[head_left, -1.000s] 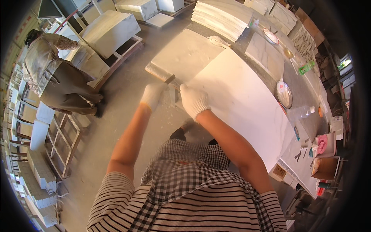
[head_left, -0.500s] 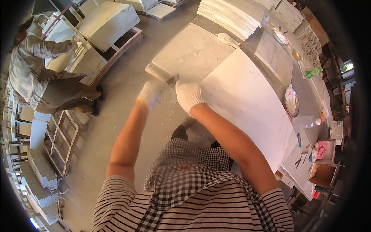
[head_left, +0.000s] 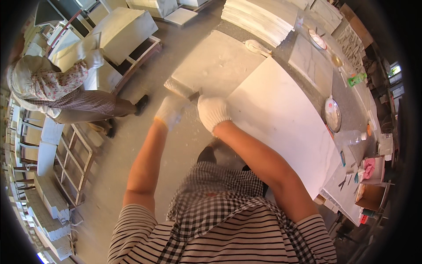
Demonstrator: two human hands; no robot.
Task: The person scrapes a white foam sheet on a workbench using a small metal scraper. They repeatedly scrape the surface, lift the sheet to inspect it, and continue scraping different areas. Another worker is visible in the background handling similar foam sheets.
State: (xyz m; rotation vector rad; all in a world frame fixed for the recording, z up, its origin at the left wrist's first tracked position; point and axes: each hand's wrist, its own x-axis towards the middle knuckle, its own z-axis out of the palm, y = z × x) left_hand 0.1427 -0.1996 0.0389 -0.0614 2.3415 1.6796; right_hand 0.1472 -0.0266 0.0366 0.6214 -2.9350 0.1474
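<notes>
Both my hands wear white knit gloves, side by side at the near edge of a dusty pale slab (head_left: 215, 61). My left hand (head_left: 172, 111) is smeared by motion, so its fingers do not show clearly. My right hand (head_left: 213, 111) is curled closed beside the left corner of a large white marble slab (head_left: 277, 119). A small grey flat piece, like a blade (head_left: 194, 95), shows between the two gloves by the dusty slab's edge. What the right fingers grip is mostly hidden by the glove.
A whitish bundle (head_left: 257, 47) lies on the dusty slab's far right corner. Stacked slabs (head_left: 259, 20), a round dish (head_left: 332, 114), a green bottle (head_left: 357, 79) and a cardboard box (head_left: 369, 197) are along the right. At left, a person (head_left: 57, 88) works beside metal racks (head_left: 79, 163).
My hands stay by the slab's edge, the left still blurred and the right slightly shifted left. The person at left has turned and raised their arms toward the stacked blocks.
</notes>
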